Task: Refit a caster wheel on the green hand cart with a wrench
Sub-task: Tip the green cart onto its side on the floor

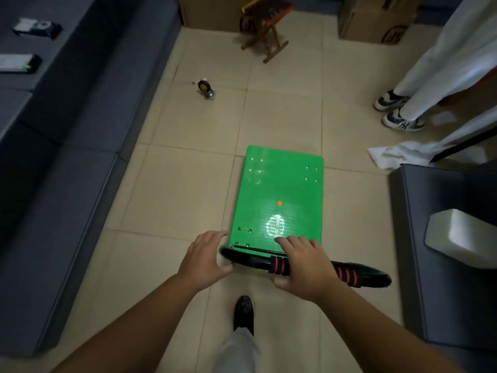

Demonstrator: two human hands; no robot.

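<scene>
The green hand cart (279, 192) stands on the tiled floor in front of me, deck up, with bolt holes at its far corners. Its black handle (252, 262), wrapped in a black-and-red foam grip, runs across the near end. My right hand (301, 265) is closed over the foam grip. My left hand (205, 258) hovers at the handle's left bend, fingers spread, holding nothing. A loose caster wheel (205, 88) lies on the floor far off to the upper left. No wrench is visible.
A dark sofa (67, 146) lines the left side, with two small packs on it. A dark table (443, 251) holding a white block stands on the right. Another person's legs and sneakers (400, 114) are at upper right. A wooden stool (269, 30) and cardboard boxes sit at the back. My shoe (243, 312) is below the handle.
</scene>
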